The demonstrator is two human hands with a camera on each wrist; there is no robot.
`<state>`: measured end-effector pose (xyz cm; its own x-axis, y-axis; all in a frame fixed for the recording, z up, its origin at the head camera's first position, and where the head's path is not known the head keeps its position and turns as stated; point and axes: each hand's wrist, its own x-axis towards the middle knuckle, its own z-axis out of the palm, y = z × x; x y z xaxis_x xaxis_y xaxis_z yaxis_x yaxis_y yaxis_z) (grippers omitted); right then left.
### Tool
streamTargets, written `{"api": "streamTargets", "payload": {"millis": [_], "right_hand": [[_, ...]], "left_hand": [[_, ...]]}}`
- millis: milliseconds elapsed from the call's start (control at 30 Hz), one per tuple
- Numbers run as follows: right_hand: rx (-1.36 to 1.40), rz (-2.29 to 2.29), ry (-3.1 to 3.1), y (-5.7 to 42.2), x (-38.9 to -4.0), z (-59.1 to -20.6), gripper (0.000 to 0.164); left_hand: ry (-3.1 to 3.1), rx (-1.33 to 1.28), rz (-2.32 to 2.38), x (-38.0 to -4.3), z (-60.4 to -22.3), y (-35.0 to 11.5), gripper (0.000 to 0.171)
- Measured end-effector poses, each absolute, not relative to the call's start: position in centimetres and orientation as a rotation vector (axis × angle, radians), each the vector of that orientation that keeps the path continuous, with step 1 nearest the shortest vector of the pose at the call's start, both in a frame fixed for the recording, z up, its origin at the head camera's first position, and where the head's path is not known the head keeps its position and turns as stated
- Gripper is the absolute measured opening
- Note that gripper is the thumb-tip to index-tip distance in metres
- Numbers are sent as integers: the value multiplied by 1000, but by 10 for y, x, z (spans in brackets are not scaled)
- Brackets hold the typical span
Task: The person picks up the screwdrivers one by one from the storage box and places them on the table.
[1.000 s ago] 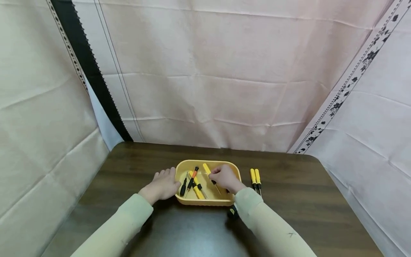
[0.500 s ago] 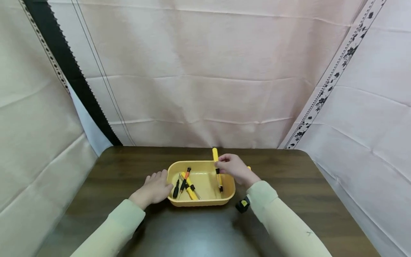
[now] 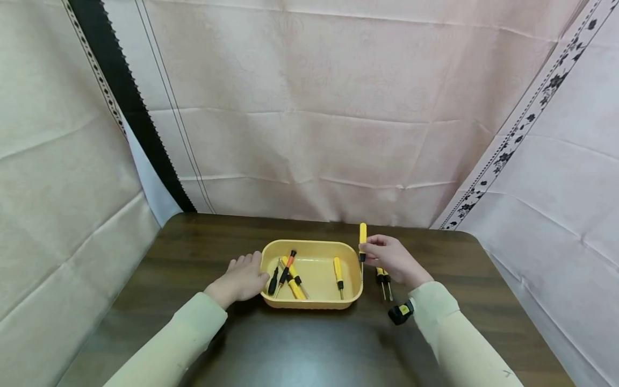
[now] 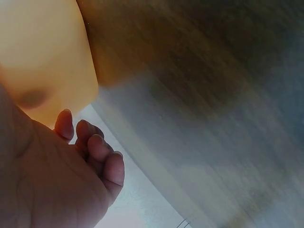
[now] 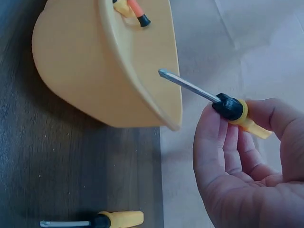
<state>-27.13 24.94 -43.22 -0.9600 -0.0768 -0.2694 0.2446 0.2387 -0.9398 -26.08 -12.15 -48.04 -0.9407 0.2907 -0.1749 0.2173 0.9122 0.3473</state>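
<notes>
My right hand [image 3: 394, 260] pinches a yellow screwdriver [image 3: 362, 236] with a black collar between thumb and fingers, just over the right rim of a yellow plastic tray [image 3: 309, 305]. In the right wrist view the shank of this screwdriver [image 5: 230, 107] points toward the tray [image 5: 85, 61]. My left hand [image 3: 242, 279] lies at the tray's left rim, fingers loosely extended along its outside. Inside the tray, one yellow screwdriver [image 3: 337, 267] lies alone on the right. On the left, a black-handled screwdriver [image 3: 273, 281], an orange-and-black one [image 3: 289, 263] and yellow ones [image 3: 295, 290] lie crossed.
Right of the tray, two yellow screwdrivers [image 3: 387, 279] lie side by side on the dark wooden table [image 3: 193, 236], partly hidden by my right hand. A small black device [image 3: 400, 312] sits at my right wrist. Pale cloth [image 3: 309, 134] hangs behind the table.
My right hand has lifted the yellow screwdriver out of the tray and carried it right, to the tray's right rim. My left hand has stayed at the left rim.
</notes>
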Motion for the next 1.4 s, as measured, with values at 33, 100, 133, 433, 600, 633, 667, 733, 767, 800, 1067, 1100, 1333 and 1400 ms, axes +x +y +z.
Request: {"api": "streamTargets", "payload": {"millis": [33, 100, 133, 433, 600, 633, 667, 733, 767, 800, 1067, 1100, 1333, 1400], "right_hand": [[162, -1778, 2256, 251, -271, -433, 44], [170, -1777, 2247, 255, -271, -435, 44], [159, -1773, 2243, 258, -271, -437, 45], [147, -1798, 2243, 286, -265, -449, 45], [157, -1806, 2246, 303, -263, -454, 48], [169, -1805, 2246, 306, -263, -455, 49], [178, -1798, 2249, 310, -263, -456, 50], [198, -1779, 2259, 317, -262, -458, 51], [207, -1774, 2260, 319, -262, -459, 52], [212, -1760, 2267, 322, -262, -460, 53], [275, -1714, 2269, 338, -258, -469, 51], [277, -1707, 2270, 339, -258, -471, 51], [342, -1666, 2296, 345, -257, -479, 47], [356, -1640, 2305, 345, -256, -482, 45]], "left_hand": [[2849, 380, 482, -261, -480, -121, 56], [2845, 376, 491, -260, -480, -121, 56], [2841, 373, 492, -260, -480, -120, 56], [2836, 372, 478, -260, -480, -118, 55], [2836, 363, 483, -262, -482, -120, 52], [2834, 361, 481, -262, -483, -120, 52], [2833, 360, 477, -263, -483, -120, 53], [2836, 361, 475, -263, -485, -120, 53], [2837, 362, 475, -264, -485, -121, 53], [2839, 364, 477, -264, -484, -121, 54], [2830, 353, 491, -263, -481, -120, 52], [2828, 353, 490, -263, -480, -120, 52], [2841, 355, 496, -263, -478, -120, 47], [2839, 352, 493, -262, -479, -120, 48]]}}
